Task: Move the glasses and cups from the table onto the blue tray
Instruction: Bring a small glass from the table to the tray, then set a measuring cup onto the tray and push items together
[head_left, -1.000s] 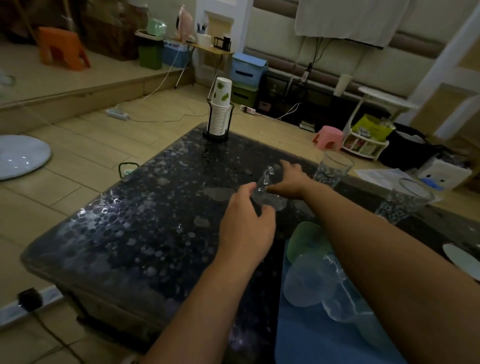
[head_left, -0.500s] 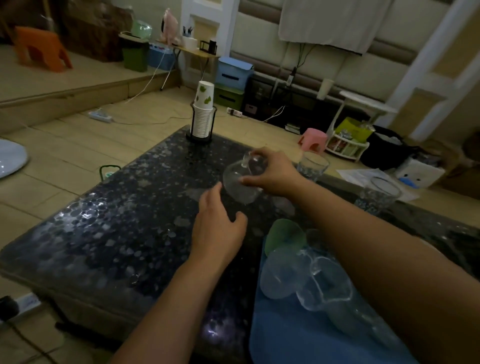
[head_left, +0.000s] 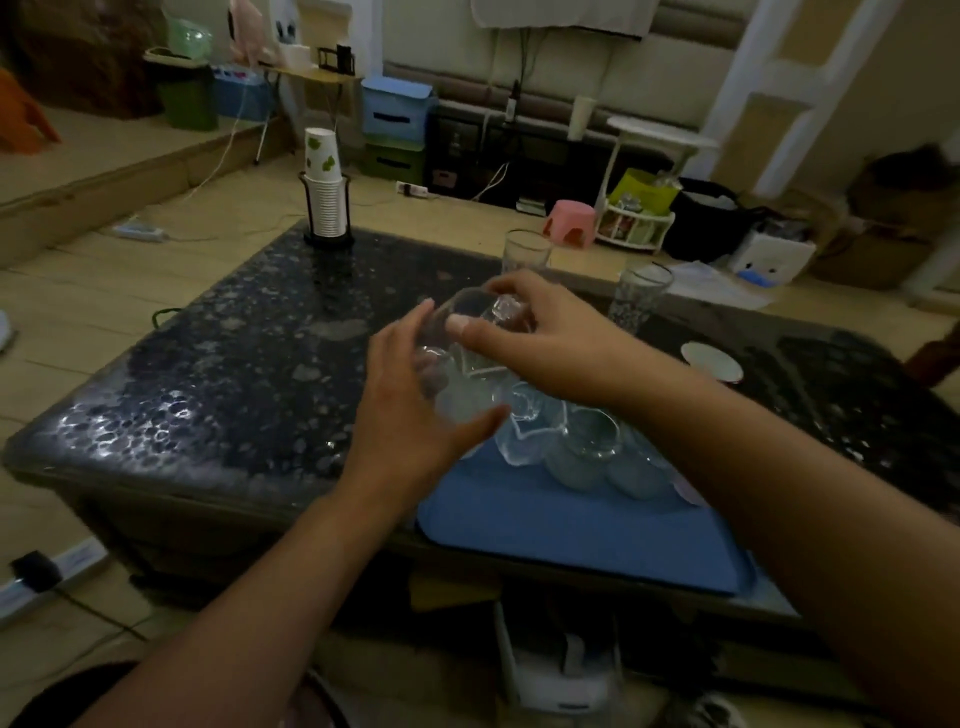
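Observation:
My right hand (head_left: 540, 338) grips a clear glass cup (head_left: 470, 317) by its rim, tilted, just above the far left end of the blue tray (head_left: 571, 530). My left hand (head_left: 415, 415) is beside the cup with fingers apart, touching or nearly touching its side. Several clear glasses (head_left: 571, 436) lie clustered on the tray under my right wrist. Two tall glasses stand on the dark table: one (head_left: 524, 252) behind my right hand, another (head_left: 636, 296) further right.
A holder with stacked paper cups (head_left: 324, 192) stands at the table's (head_left: 218, 374) far left corner. A small white saucer (head_left: 711, 361) lies on the table to the right. Beyond the table are a pink stool (head_left: 569, 223) and storage boxes.
My right hand has lifted the clear cup off the table and carried it toward me, over the tray's end. My left hand followed alongside it.

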